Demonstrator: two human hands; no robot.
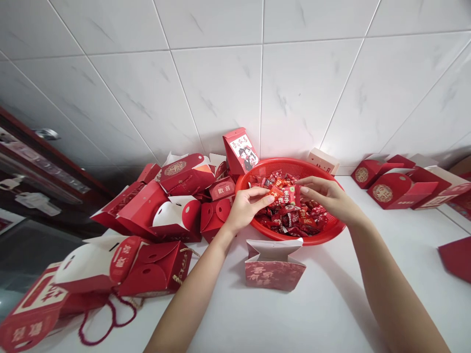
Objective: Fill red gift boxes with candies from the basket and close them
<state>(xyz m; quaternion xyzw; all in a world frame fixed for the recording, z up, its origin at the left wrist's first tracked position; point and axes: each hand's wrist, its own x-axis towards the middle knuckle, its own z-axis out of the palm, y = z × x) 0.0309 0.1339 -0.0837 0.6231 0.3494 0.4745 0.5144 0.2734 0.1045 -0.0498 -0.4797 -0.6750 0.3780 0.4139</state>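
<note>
Over the red plastic basket (246, 182), my left hand (248, 206) pinches an orange-red wrapped candy (276, 193) between thumb and fingers. My right hand (333, 198) faces it, its fingertips closed at the edge of a red wrapped candy (291, 196) with white characters. The two wrappers overlap, so where one ends is hard to see. Beneath both hands, a heap of wrapped candies (294, 218) fills the basket. In front of it stands a small red paper gift box (274, 275), upright with its top open.
Red gift boxes (176, 215) crowd the left side, some with cords (106, 328). An illustrated box (243, 149) leans against the tiled wall (221, 88). More boxes (399, 189) stand at right, near a flat red piece (458, 257). A pale box (324, 161) sits behind the basket.
</note>
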